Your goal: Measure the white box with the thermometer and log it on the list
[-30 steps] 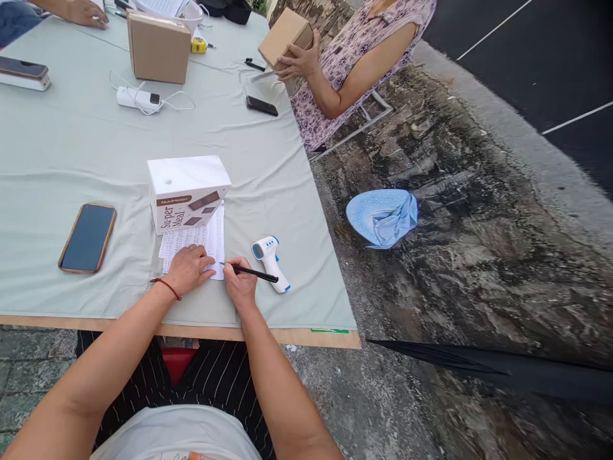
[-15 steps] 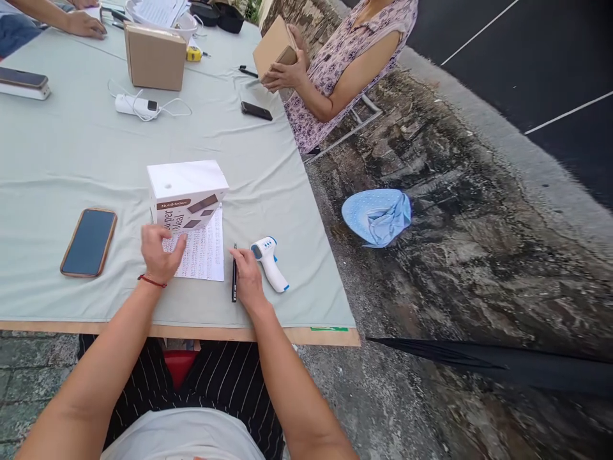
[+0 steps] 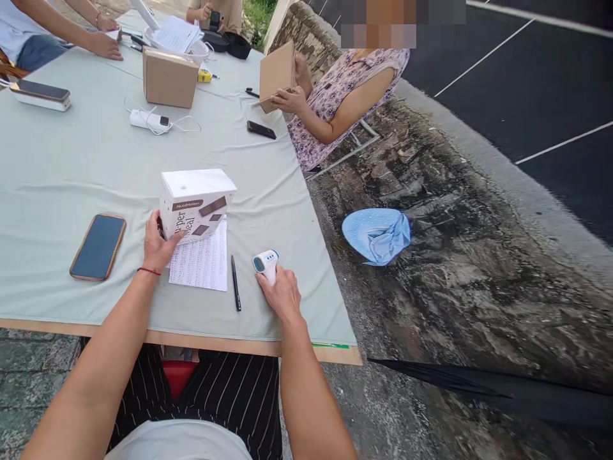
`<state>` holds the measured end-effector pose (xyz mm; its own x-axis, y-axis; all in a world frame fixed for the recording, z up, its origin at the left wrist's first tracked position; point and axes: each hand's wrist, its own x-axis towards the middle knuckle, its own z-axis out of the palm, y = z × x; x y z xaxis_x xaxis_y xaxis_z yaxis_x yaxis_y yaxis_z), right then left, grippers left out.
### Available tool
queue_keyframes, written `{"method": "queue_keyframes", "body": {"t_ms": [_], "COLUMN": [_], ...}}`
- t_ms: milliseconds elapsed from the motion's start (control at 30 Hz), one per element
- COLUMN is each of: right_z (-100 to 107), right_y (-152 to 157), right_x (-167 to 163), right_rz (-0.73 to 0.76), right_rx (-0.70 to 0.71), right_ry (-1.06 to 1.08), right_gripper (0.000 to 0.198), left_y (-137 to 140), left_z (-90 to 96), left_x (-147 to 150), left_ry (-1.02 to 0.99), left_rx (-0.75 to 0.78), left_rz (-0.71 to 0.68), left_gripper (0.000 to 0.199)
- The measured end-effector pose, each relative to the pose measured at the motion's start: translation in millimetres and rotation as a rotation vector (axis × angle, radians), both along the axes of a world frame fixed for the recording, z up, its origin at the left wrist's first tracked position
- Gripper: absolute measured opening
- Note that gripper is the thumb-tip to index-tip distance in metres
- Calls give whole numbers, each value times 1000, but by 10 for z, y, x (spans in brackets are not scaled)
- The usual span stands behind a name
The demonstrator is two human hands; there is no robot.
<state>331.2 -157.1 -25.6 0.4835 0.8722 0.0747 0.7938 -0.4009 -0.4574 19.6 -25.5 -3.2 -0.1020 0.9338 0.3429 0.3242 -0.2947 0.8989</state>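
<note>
My left hand (image 3: pixel 160 243) grips the lower left side of a white box (image 3: pixel 198 201) with brown print, thumb on its front and fingers round its side. Under the box lies a printed sheet of paper (image 3: pixel 204 265), partly covered by it. My right hand (image 3: pixel 282 291) is wrapped round the handle of a white and blue infrared thermometer (image 3: pixel 266 260); its head shows above my thumb. Between the sheet and the thermometer a black pen (image 3: pixel 235 284) rests on the cloth. Left of my left hand lies a phone (image 3: pixel 98 246) with a brown edge.
A person across the right corner holds a cardboard box (image 3: pixel 278 76). Farther back are another cardboard box (image 3: pixel 168 76), a white device with a cable (image 3: pixel 149 120), a dark phone (image 3: pixel 261 130) and a yellow tape measure (image 3: pixel 204 75). A blue hat (image 3: pixel 376 235) lies on the ground to the right.
My right hand has left the pen on the cloth and taken hold of the thermometer. My left hand has closed on the white box's side. The view has tilted up slightly.
</note>
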Motion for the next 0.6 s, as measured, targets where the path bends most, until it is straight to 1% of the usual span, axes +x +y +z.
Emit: {"method": "queue_keyframes", "body": {"t_ms": [33, 67, 133, 200, 233, 300, 333, 400, 500, 600], "right_z": [6, 32, 140, 302, 388, 545, 605, 677, 680, 642], "right_y": [-3, -5, -14, -39, -55, -80, -84, -64, 19, 113], "right_x": [-8, -44, -204, -467, -627, -964, -1125, -1399, -1636, -1702], "right_rz": [-11, -30, -67, -55, -13, 88, 131, 173, 105, 39], "right_rx": [10, 49, 179, 312, 335, 341, 318, 266, 233, 258], "right_ry": [55, 116, 284, 546, 702, 981, 1099, 1252, 1349, 1375], "right_gripper": [48, 49, 54, 54, 50, 39, 36, 30, 28, 30], "left_y": [-24, -52, -109, -157, -173, -187, -186, -174, -156, -154], "left_z": [25, 52, 110, 160, 179, 198, 199, 188, 170, 176], "left_x": [1, 1, 0, 0, 1, 8, 13, 23, 34, 37], "left_ry": [-6, -16, -43, -62, -60, -35, -17, 9, 33, 63], "left_rx": [-2, -4, -8, -14, -23, -50, -66, -94, -108, -106], "left_rz": [16, 29, 24, -1, -12, -28, -34, -52, -62, -53], "left_gripper": [83, 82, 75, 62, 58, 55, 55, 56, 53, 51]}}
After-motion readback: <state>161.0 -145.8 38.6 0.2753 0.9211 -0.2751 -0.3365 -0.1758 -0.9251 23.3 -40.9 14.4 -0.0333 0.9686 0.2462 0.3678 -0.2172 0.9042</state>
